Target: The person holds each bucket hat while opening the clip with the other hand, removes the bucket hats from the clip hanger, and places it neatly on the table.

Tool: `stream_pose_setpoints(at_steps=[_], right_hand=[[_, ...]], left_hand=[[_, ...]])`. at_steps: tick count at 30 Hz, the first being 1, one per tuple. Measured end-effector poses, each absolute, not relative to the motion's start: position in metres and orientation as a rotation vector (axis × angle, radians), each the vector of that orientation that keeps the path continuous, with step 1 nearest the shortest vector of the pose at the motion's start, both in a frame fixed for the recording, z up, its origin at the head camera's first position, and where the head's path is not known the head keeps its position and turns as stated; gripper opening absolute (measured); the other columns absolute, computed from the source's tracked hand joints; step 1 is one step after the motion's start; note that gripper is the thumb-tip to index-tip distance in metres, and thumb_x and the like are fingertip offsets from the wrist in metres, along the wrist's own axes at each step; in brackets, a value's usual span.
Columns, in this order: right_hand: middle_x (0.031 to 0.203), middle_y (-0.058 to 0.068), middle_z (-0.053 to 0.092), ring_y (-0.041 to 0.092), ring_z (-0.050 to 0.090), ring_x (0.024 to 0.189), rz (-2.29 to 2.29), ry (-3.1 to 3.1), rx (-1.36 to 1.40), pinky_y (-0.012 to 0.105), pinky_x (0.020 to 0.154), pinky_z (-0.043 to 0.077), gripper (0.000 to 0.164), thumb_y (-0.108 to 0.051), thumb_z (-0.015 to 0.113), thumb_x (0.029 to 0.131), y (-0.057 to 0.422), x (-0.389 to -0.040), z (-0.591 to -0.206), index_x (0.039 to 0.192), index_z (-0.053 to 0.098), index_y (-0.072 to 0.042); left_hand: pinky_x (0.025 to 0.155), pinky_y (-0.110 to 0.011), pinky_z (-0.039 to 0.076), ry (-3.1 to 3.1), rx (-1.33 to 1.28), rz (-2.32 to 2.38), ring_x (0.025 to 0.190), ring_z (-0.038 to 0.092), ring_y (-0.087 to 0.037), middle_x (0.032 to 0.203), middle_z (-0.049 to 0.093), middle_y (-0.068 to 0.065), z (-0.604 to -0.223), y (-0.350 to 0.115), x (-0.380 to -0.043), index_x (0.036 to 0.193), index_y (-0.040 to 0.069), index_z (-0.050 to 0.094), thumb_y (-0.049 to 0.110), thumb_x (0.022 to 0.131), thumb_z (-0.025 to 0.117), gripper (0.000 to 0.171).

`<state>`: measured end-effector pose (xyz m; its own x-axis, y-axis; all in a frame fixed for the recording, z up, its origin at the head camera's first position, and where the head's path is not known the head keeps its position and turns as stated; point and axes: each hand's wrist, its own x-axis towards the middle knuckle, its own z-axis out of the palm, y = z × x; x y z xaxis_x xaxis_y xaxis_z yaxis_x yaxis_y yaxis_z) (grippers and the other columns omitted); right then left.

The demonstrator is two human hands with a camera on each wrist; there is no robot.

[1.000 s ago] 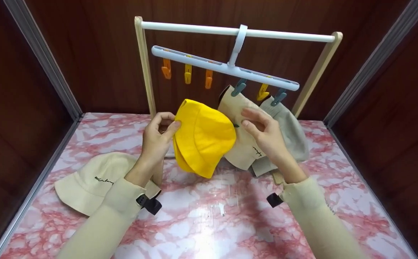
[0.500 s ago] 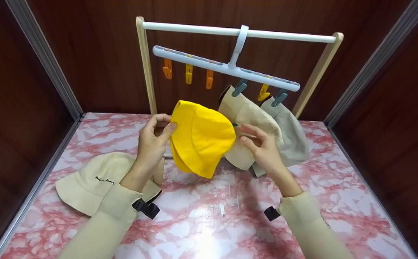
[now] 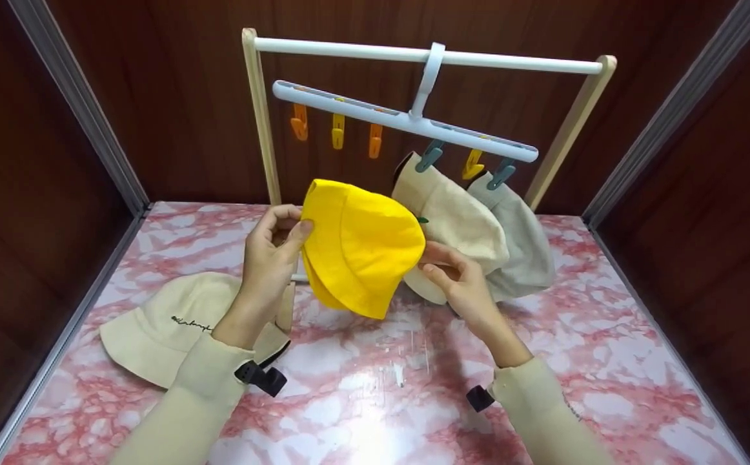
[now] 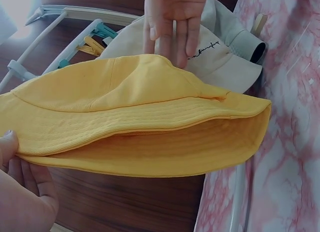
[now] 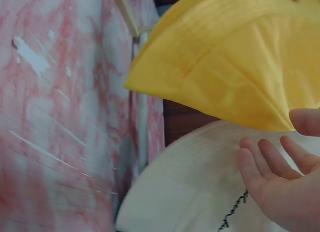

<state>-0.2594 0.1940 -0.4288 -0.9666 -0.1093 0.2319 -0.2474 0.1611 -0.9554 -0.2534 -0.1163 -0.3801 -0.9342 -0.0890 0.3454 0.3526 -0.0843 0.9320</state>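
Observation:
A yellow bucket hat (image 3: 375,239), folded flat on its side, hangs in the air before the rack. My left hand (image 3: 275,248) pinches its brim between thumb and fingers, also seen at the lower left of the left wrist view. My right hand (image 3: 462,284) is at the crown side of the hat, its fingers loosely extended; in the right wrist view the thumb (image 5: 306,122) overlaps the crown's edge. Behind it, a cream bucket hat (image 3: 465,223) with black script and a grey bucket hat (image 3: 527,252) hang from teal clips.
A pale blue clip hanger (image 3: 375,116) hangs tilted from the rack's white rail (image 3: 349,48). Orange and yellow clips (image 3: 338,132) dangle from its left half. Another cream bucket hat (image 3: 155,329) lies on the marbled pink tabletop (image 3: 375,400) at left.
My right hand has moved down and left, from in front of the cream hat to the yellow hat's crown. My left hand has shifted slightly left with the yellow hat.

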Motion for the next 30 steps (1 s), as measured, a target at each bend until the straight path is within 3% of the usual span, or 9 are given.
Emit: stream_pose_setpoints(at_steps=[4,9,20,26,30], right_hand=[[0.134,0.019,0.069,0.026,0.07,0.118,1.972,-2.32,0.316,0.024,0.099,0.055,0.041,-0.005,0.068,0.103,0.191,-0.258,-0.438,0.144,0.061,0.002],[0.133,0.019,0.069,0.03,0.069,0.12,2.03,-2.332,0.274,0.024,0.097,0.057,0.041,-0.005,0.067,0.104,0.187,-0.258,-0.448,0.144,0.061,0.002],[0.129,0.021,0.069,0.036,0.069,0.12,2.16,-2.296,0.163,0.039,0.101,0.058,0.036,-0.005,0.065,0.103,0.175,-0.263,-0.465,0.138,0.062,0.006],[0.117,0.019,0.071,0.026,0.071,0.104,2.232,-2.24,0.122,0.033,0.091,0.061,0.027,-0.002,0.064,0.103,0.167,-0.264,-0.468,0.128,0.063,0.008],[0.106,0.015,0.07,0.023,0.071,0.094,2.28,-2.165,0.107,0.04,0.091,0.062,0.015,0.002,0.063,0.101,0.165,-0.265,-0.47,0.115,0.063,0.009]], left_hand=[[0.087,-0.027,0.053,-1.875,-0.279,-2.105,0.101,0.059,-0.027,0.112,0.062,-0.011,-0.38,-0.116,-0.252,0.121,0.007,0.065,0.018,0.104,0.07,0.021],[0.089,-0.027,0.054,-1.855,-0.27,-2.13,0.102,0.059,-0.026,0.113,0.061,-0.012,-0.379,-0.116,-0.25,0.121,0.007,0.064,0.019,0.104,0.069,0.021],[0.09,-0.027,0.055,-1.81,-0.234,-2.173,0.102,0.059,-0.026,0.112,0.061,-0.012,-0.379,-0.114,-0.25,0.121,0.005,0.064,0.016,0.104,0.069,0.021],[0.091,-0.027,0.054,-1.785,-0.235,-2.181,0.103,0.059,-0.025,0.114,0.061,-0.011,-0.382,-0.114,-0.25,0.12,0.004,0.064,0.014,0.104,0.068,0.019],[0.09,-0.027,0.053,-1.785,-0.216,-2.177,0.102,0.058,-0.025,0.114,0.061,-0.011,-0.385,-0.116,-0.25,0.121,0.005,0.063,0.015,0.105,0.068,0.02]])
